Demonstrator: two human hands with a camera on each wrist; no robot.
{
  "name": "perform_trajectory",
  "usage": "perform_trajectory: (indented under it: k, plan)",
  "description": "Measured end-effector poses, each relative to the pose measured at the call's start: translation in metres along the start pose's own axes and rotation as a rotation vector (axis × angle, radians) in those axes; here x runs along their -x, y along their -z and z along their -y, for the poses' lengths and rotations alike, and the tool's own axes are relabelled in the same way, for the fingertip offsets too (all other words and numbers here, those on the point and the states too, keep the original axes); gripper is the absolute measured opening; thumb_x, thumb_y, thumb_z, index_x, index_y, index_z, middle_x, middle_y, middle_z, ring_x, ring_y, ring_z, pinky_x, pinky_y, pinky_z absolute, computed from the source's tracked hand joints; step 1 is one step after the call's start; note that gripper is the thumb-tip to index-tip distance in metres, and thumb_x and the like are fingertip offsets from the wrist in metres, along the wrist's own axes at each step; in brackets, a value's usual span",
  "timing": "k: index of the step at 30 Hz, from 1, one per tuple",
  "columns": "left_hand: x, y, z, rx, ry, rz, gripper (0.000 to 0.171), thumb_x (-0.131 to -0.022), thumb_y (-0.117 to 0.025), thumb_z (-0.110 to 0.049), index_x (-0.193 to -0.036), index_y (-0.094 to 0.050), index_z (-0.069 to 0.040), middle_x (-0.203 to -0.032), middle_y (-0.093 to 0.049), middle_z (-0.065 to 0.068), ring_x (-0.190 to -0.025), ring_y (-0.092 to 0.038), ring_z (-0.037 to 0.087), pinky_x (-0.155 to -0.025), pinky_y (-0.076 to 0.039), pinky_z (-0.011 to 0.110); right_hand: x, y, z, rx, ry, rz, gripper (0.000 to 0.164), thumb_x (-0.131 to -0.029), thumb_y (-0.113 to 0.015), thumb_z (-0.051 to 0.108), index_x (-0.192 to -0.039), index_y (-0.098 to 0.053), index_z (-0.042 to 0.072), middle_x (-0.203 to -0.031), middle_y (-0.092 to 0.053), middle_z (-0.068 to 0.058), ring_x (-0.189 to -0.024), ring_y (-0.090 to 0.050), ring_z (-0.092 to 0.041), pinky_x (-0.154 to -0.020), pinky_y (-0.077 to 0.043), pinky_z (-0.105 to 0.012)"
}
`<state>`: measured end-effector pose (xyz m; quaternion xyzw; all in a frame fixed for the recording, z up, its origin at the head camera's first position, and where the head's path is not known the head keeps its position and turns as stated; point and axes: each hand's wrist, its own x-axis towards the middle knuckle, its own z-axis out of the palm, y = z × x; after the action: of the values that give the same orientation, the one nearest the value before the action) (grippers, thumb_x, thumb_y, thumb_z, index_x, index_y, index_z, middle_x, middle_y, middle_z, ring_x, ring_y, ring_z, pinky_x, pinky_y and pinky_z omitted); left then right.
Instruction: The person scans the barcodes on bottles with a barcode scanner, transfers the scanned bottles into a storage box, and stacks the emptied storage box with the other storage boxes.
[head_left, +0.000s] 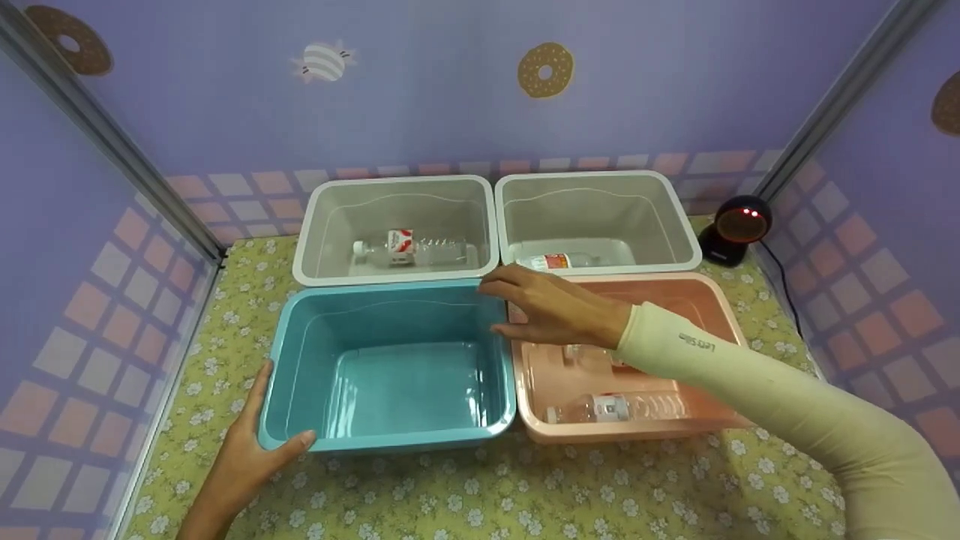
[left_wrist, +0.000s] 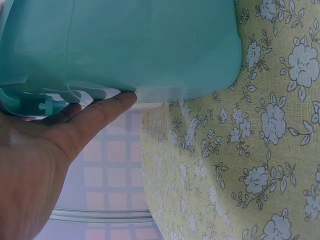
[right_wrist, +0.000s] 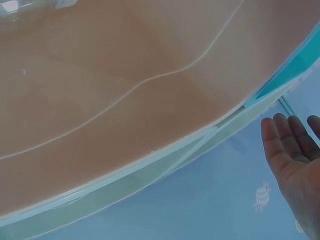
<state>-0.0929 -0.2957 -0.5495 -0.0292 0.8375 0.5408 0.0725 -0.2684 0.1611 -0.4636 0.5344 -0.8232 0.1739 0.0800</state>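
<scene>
A blue plastic bin point(head_left: 390, 442) stands at the front left with nothing in it. My left hand point(head_left: 251, 442) touches its near left corner, fingers along the outer side wall and thumb at the front rim. In the left wrist view, those extended fingers point(left_wrist: 102, 117) lie against the bin's outer wall point(left_wrist: 150, 45). My right hand point(head_left: 544, 304) hovers over where the blue bin meets a peach bin point(head_left: 637, 430), its fingers extended and nothing held. Clear plastic bottles lie in the peach bin, one labelled bottle point(head_left: 611, 409) near its front wall; my right arm partly covers others.
Behind stand two grey-white bins: the left bin point(head_left: 322, 225) holds a clear bottle point(head_left: 401, 246) with a red-white label, and the right bin point(head_left: 600, 178) holds another bottle point(head_left: 556, 261). A black scanner point(head_left: 739, 225) with red lights stands at right. Flowered cloth point(head_left: 450, 502) covers the table.
</scene>
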Motion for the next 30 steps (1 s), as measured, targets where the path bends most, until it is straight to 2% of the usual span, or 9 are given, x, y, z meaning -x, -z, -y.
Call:
perform_trajectory:
  k: [9, 15, 18, 23, 30]
  plan:
    - [0.001, 0.0, -0.002, 0.002, 0.026, -0.003, 0.119, -0.1, -0.083, -0.024, -0.177, 0.006, -0.043, -0.182, -0.005, 0.028, -0.15, -0.038, 0.066, -0.109, -0.051, 0.071, 0.032, 0.003, 0.004, -0.066, 0.011, 0.004, 0.046, -0.1, -0.083, 0.021, -0.135, -0.07, -0.004, -0.138, -0.067, -0.019, -0.128, -0.066, -0.033, -0.109, -0.058, -0.045]
    - [0.001, 0.0, -0.002, 0.01, 0.026, -0.006, 0.119, -0.1, -0.083, -0.023, -0.176, 0.005, -0.047, -0.181, -0.005, 0.03, -0.148, -0.04, 0.067, -0.108, -0.052, 0.07, 0.054, 0.009, 0.003, -0.146, -0.017, 0.047, 0.045, -0.104, -0.08, 0.025, -0.138, -0.068, -0.002, -0.142, -0.065, -0.019, -0.132, -0.064, -0.03, -0.113, -0.056, -0.044]
    - [0.001, 0.001, -0.003, 0.009, 0.037, -0.003, 0.119, -0.1, -0.083, -0.024, -0.175, 0.006, -0.048, -0.181, -0.006, 0.029, -0.147, -0.042, 0.067, -0.107, -0.054, 0.068, 0.064, 0.013, 0.005, -0.142, -0.064, 0.096, 0.045, -0.105, -0.078, 0.029, -0.14, -0.068, 0.002, -0.143, -0.064, -0.016, -0.131, -0.065, -0.027, -0.109, -0.058, -0.044]
    - [0.001, 0.002, -0.002, -0.003, 0.024, 0.008, 0.117, -0.102, -0.08, -0.024, -0.176, 0.008, -0.045, -0.183, -0.002, 0.025, -0.152, -0.034, 0.066, -0.11, -0.049, 0.075, 0.076, 0.015, 0.009, -0.097, -0.094, 0.15, 0.048, -0.102, -0.081, 0.033, -0.138, -0.07, 0.002, -0.141, -0.067, -0.014, -0.126, -0.069, -0.029, -0.103, -0.062, -0.046]
    - [0.0, 0.001, -0.002, 0.003, 0.01, 0.012, 0.117, -0.102, -0.081, -0.023, -0.175, 0.008, -0.047, -0.183, 0.0, 0.025, -0.152, -0.033, 0.067, -0.111, -0.047, 0.075, 0.092, 0.006, 0.013, -0.112, -0.132, 0.192, 0.049, -0.1, -0.085, 0.032, -0.137, -0.071, 0.004, -0.139, -0.069, -0.011, -0.115, -0.073, -0.024, -0.096, -0.064, -0.042]
